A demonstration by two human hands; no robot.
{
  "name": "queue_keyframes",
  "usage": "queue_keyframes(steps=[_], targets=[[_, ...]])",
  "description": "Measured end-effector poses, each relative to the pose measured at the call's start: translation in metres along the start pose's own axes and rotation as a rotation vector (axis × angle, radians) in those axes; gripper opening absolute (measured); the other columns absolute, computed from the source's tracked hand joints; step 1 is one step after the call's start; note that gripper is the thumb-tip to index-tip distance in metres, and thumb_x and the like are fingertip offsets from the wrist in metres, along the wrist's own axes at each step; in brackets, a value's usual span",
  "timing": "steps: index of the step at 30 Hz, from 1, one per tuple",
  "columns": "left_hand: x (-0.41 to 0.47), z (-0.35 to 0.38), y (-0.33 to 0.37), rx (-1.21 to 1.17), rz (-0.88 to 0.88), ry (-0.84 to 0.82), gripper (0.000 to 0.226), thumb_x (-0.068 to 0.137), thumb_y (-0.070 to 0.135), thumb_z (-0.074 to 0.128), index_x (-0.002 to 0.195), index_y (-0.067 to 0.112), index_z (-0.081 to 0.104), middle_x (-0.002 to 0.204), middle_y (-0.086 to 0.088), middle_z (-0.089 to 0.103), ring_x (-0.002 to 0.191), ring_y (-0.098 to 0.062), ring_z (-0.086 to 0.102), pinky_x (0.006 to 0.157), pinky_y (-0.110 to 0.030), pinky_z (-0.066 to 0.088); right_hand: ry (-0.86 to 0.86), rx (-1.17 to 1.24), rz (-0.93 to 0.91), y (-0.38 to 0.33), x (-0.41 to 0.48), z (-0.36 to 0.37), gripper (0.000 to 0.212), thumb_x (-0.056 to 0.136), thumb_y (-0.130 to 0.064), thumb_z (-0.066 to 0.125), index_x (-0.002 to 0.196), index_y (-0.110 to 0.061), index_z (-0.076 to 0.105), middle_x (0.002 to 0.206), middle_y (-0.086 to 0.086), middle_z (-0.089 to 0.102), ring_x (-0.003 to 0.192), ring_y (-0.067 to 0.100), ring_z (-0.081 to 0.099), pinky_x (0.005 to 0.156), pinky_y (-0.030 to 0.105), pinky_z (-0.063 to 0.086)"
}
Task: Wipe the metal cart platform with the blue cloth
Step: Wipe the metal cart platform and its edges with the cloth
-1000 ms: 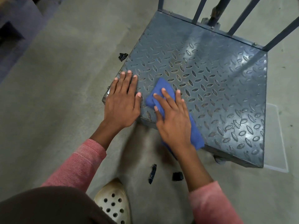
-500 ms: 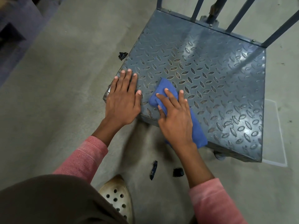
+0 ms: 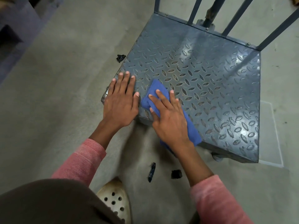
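Pressing flat with straight, spread fingers, the right hand pins the blue cloth to the near-left corner of the metal cart platform. The cloth shows ahead of the fingertips and trails past the wrist over the platform's near edge. The left hand rests open, palm down, on the corner just beside the cloth, holding nothing.
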State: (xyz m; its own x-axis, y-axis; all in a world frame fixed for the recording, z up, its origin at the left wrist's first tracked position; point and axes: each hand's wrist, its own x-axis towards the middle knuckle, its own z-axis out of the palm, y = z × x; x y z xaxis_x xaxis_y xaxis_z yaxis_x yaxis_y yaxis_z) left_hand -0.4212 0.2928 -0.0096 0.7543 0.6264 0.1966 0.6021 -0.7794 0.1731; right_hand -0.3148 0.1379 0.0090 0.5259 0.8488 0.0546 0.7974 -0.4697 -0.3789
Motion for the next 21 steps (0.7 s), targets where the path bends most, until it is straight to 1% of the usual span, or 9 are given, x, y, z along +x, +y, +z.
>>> queue_keyframes(steps=[3,7,8,11,12,14,17,18,21], targets=[[0.001,-0.002,-0.002,0.0,0.006,-0.025,0.066,0.108,0.042,0.017,0.163,0.006,0.024,0.171,-0.016,0.02,0.161,-0.029,0.011,0.13,-0.048,0.011,0.018,-0.067,0.006,0.027,0.033,-0.003,0.052,0.104,-0.048,0.033,0.154,-0.033,0.035,0.165,-0.008,0.025,0.155,0.029,0.008,0.126,0.046,0.01],[0.004,-0.004,-0.008,-0.011,0.021,-0.05,0.068,0.108,0.047,0.016,0.164,0.009,0.021,0.172,-0.013,0.017,0.161,-0.025,0.009,0.131,-0.045,0.01,0.024,-0.121,0.236,0.044,0.099,-0.012,0.057,0.105,-0.051,0.028,0.158,-0.029,0.027,0.167,-0.002,0.019,0.154,0.035,0.004,0.126,0.049,0.006],[0.004,-0.004,-0.008,-0.009,0.019,-0.04,0.068,0.108,0.047,0.017,0.164,0.009,0.022,0.172,-0.013,0.018,0.161,-0.025,0.01,0.131,-0.044,0.01,-0.009,-0.142,0.169,0.037,0.106,-0.009,0.059,0.105,-0.053,0.026,0.158,-0.029,0.026,0.167,-0.002,0.018,0.155,0.035,0.003,0.126,0.05,0.006],[0.003,-0.001,-0.006,0.011,0.005,0.01,0.067,0.108,0.044,0.023,0.162,0.005,0.028,0.17,-0.014,0.025,0.16,-0.026,0.017,0.13,-0.043,0.013,-0.147,-0.103,-0.238,0.015,0.105,-0.001,0.058,0.103,-0.055,0.028,0.156,-0.032,0.031,0.165,-0.008,0.024,0.156,0.027,0.004,0.126,0.045,0.008],[0.003,0.001,-0.005,0.011,-0.003,0.019,0.067,0.107,0.044,0.025,0.161,0.005,0.029,0.169,-0.015,0.026,0.16,-0.026,0.018,0.13,-0.043,0.014,-0.16,-0.078,-0.297,0.019,0.108,-0.002,0.056,0.103,-0.055,0.03,0.155,-0.034,0.033,0.164,-0.009,0.026,0.156,0.024,0.005,0.126,0.043,0.007],[0.003,0.002,-0.005,0.015,-0.019,0.017,0.067,0.108,0.046,0.024,0.162,0.006,0.028,0.17,-0.013,0.025,0.16,-0.024,0.016,0.13,-0.042,0.013,-0.101,-0.047,-0.225,0.04,0.133,-0.008,0.057,0.102,-0.057,0.03,0.154,-0.034,0.036,0.163,-0.009,0.028,0.155,0.024,0.009,0.126,0.046,0.01],[0.005,0.002,-0.005,0.014,-0.031,0.008,0.069,0.107,0.049,0.022,0.163,0.008,0.026,0.171,-0.01,0.023,0.161,-0.022,0.014,0.131,-0.042,0.011,-0.015,-0.08,0.065,0.056,0.177,-0.015,0.058,0.103,-0.056,0.029,0.155,-0.03,0.035,0.165,-0.004,0.026,0.154,0.033,0.012,0.125,0.049,0.013],[0.005,0.003,-0.005,0.012,-0.034,0.017,0.069,0.107,0.049,0.023,0.163,0.009,0.026,0.171,-0.01,0.023,0.16,-0.022,0.014,0.13,-0.042,0.012,-0.024,-0.119,0.046,0.05,0.183,-0.012,0.058,0.104,-0.055,0.029,0.156,-0.028,0.034,0.165,-0.003,0.026,0.154,0.034,0.011,0.125,0.049,0.013],[0.005,0.004,-0.005,-0.012,-0.037,0.045,0.069,0.105,0.049,0.027,0.162,0.008,0.03,0.17,-0.01,0.027,0.16,-0.022,0.017,0.13,-0.043,0.016,-0.13,-0.14,-0.259,0.032,0.175,-0.001,0.058,0.104,-0.054,0.029,0.155,-0.027,0.035,0.164,-0.004,0.029,0.154,0.031,0.012,0.125,0.045,0.012]])
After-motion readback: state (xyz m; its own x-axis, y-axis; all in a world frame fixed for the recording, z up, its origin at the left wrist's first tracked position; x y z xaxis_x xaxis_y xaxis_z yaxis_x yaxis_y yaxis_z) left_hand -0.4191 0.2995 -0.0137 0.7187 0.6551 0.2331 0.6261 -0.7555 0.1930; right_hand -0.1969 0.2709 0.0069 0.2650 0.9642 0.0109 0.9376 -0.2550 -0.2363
